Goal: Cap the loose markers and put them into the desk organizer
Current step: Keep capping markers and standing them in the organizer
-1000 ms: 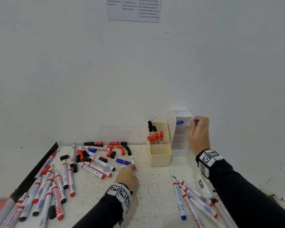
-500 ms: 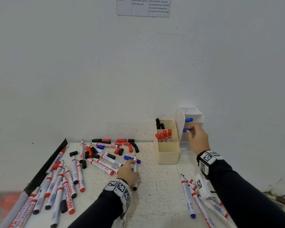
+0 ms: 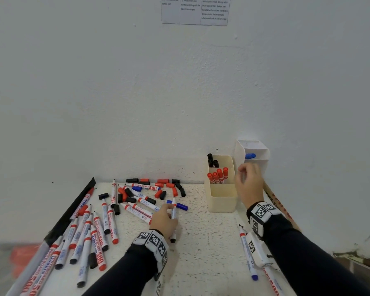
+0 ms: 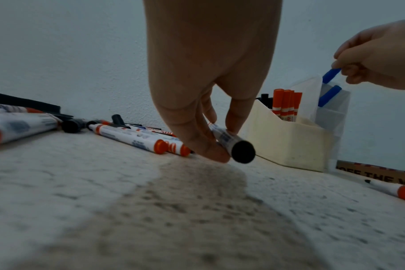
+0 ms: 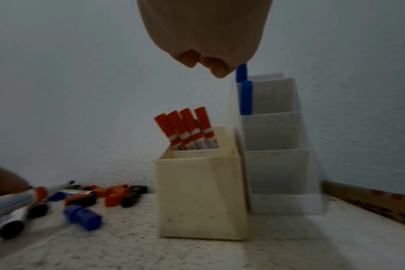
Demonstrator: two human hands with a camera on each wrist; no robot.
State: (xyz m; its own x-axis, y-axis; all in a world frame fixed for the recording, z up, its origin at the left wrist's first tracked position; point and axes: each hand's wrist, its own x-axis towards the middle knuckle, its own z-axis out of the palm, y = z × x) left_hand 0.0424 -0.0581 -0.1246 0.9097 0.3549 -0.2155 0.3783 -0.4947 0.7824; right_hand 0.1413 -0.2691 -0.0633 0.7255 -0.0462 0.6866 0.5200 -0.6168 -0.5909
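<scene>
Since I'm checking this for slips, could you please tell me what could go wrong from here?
1. The left hand grips a black-ended marker whose tip lies by a blue cap; a mismatched cap might go on.
2. The right hand is at a blue-capped marker in the clear organizer; a snag while withdrawing could tip it.

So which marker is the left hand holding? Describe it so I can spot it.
Start at the cream organizer by the wall, then look left past the loose blue caps. The left hand grips a white marker lying along the table; unlike the red-ended ones beside it, its end plug is black.
</scene>
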